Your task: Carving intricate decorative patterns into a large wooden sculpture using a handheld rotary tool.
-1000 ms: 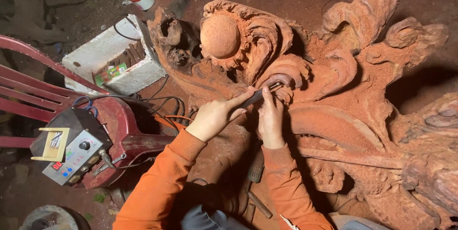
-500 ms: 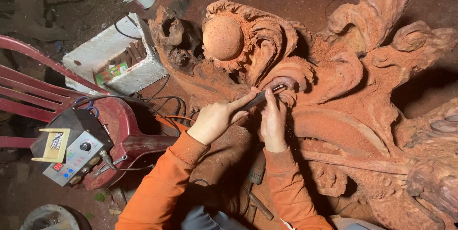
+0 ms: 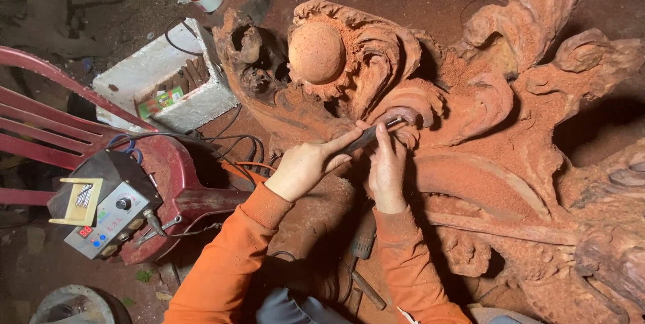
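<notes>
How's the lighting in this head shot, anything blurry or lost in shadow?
Head view: warm light falls on the wood carving and both hands, left hand and right hand, sharp on the carving tool; the frame's corners and the hollow at right sink into dark shadow; no glare, slight wide-angle bending at edges.

Tool [image 3: 371,134] tip buried in scroll of carving [image 3: 470,163], blade shape not resolvable. Left hand [image 3: 306,166] covered most of handle; right hand [image 3: 388,166] hid wood beneath. Carving ran off right and bottom edges. Red chair [image 3: 40,129] cut at left. Control box [image 3: 111,220] markings too small; bucket [image 3: 70,305], possibly, cropped at bottom.
</notes>
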